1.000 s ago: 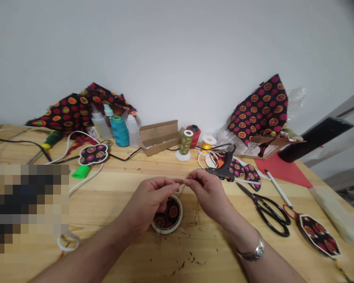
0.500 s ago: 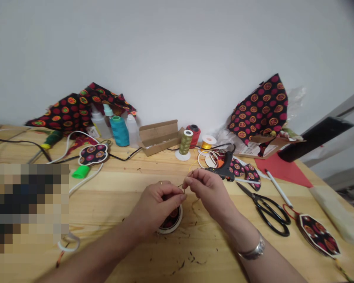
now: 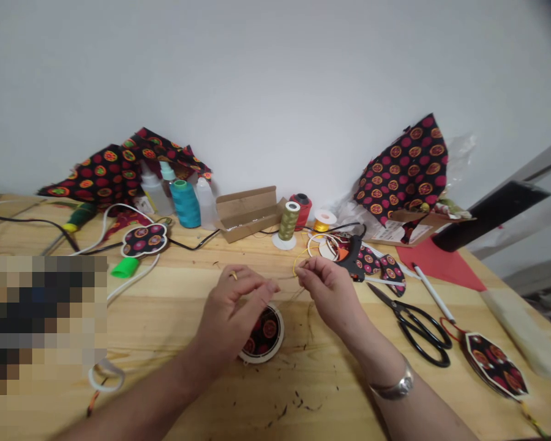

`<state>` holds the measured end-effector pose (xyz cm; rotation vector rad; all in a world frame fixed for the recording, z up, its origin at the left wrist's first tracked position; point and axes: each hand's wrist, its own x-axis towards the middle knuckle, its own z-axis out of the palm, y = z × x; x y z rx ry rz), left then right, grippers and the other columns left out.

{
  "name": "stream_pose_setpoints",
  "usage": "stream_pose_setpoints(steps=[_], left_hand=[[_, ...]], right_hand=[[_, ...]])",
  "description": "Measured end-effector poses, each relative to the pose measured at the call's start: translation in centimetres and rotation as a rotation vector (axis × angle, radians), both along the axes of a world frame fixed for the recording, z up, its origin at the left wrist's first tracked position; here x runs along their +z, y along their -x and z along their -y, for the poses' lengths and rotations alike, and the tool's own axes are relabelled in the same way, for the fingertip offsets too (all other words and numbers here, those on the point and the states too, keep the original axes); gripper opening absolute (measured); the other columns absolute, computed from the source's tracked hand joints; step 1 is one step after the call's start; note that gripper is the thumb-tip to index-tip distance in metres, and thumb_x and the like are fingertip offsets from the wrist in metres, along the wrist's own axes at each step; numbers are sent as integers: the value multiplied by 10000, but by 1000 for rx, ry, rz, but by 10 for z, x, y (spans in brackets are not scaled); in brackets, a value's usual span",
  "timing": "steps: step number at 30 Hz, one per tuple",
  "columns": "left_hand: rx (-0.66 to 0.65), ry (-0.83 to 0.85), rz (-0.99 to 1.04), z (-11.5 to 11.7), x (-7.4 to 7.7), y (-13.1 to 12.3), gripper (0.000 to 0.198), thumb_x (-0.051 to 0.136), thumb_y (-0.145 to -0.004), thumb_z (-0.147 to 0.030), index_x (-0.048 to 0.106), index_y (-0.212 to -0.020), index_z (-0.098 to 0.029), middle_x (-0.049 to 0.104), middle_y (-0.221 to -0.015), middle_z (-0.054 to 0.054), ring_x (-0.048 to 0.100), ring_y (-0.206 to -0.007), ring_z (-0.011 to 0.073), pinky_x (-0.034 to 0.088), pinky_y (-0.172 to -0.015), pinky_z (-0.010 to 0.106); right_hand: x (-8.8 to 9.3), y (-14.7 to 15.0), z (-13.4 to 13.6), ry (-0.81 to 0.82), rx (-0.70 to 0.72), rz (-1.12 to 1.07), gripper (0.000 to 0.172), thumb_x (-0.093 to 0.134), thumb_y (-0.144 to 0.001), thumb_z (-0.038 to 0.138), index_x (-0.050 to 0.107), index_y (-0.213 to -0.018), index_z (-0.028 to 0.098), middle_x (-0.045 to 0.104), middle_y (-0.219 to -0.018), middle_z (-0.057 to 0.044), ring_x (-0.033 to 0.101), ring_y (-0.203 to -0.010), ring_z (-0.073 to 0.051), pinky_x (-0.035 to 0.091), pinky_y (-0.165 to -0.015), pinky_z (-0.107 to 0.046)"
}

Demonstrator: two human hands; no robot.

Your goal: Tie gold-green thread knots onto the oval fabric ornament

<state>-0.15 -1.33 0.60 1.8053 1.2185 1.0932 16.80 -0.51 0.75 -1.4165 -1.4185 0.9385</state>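
Note:
My left hand is closed in a pinch, thumb against fingertips, above a round fabric-covered disc with a white rim. A thin cord stretches between its fingertips and my right hand, which pinches the cord's other side. From the right fingers a loose tail hangs toward the table, and a yellow strand shows just beyond them. My left hand hides part of the disc, which lies flat on the table.
Black scissors lie to the right, beside a white pen and an octagonal fabric piece. Behind the hands stand an olive thread spool, an open cardboard box and a glue gun. Dark scraps litter the wood.
My hands have drawn apart, the left shifting slightly left and lifting its knuckles, the right moving slightly right. More of the disc shows now, with the cord stretched between the hands.

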Motion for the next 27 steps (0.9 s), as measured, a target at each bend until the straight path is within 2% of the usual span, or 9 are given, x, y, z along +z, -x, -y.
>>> stream_pose_setpoints(steps=[3,6,9,11,17,19,21,24,27], left_hand=[[120,-96,168,0,0,3,238,461,-851,-259,654,-716,-222,593,-698,11,501,-867,189,356,-865,310],[258,-202,356,-2,-1,2,163,494,-837,-246,627,-931,-248,580,-1020,16,478,-1047,193,346,-931,314],[315,-234,474,-4,-2,-3,318,559,-800,-219,539,-1114,-264,477,-1262,30,391,-1203,203,319,-985,323],[236,-156,528,-2,-3,-6,356,544,-815,-214,504,-1166,-258,475,-1292,43,385,-1228,204,315,-1002,333],[-170,352,528,2,-10,-9,281,452,-875,-304,548,-1126,-222,586,-1179,58,540,-1078,202,397,-928,331],[-181,426,495,1,-11,-9,274,475,-862,-321,567,-1100,-220,612,-1118,47,578,-983,177,432,-855,292],[-177,469,450,1,-10,-9,294,481,-855,-338,567,-1108,-218,656,-877,17,597,-763,133,459,-686,240],[-172,511,372,1,-8,-8,318,503,-834,-361,586,-1099,-207,524,-535,-52,471,-501,93,370,-475,193],[-123,520,322,0,-4,-9,279,589,-772,-349,650,-1006,-211,572,-612,-33,449,-506,81,351,-466,183]], right_hand=[[-2,-4,-1,-123,-90,270,137,506,-785,215,514,-651,185,534,-602,7,439,-566,-124,313,-538,-245],[-3,-4,0,-167,-130,396,134,498,-792,207,517,-661,186,547,-614,-1,452,-583,-133,324,-555,-250],[1,-1,2,-114,-15,292,129,504,-788,205,534,-665,181,547,-610,7,468,-585,-124,352,-573,-239],[4,2,5,-33,107,147,123,520,-772,203,544,-654,176,533,-588,20,458,-557,-107,361,-558,-224],[9,10,11,110,214,-138,121,556,-728,209,520,-618,174,508,-559,43,414,-484,-75,352,-493,-203],[8,11,11,118,204,-171,131,568,-722,219,520,-609,175,517,-560,41,449,-507,-82,370,-513,-208],[6,11,10,118,192,-180,117,575,-718,220,533,-619,174,527,-562,41,462,-513,-84,376,-520,-211],[5,10,8,107,165,-141,100,586,-708,205,550,-622,169,527,-553,43,441,-499,-79,365,-509,-209],[6,10,7,98,162,-123,100,582,-713,204,562,-622,165,546,-566,35,464,-522,-87,373,-525,-214]])
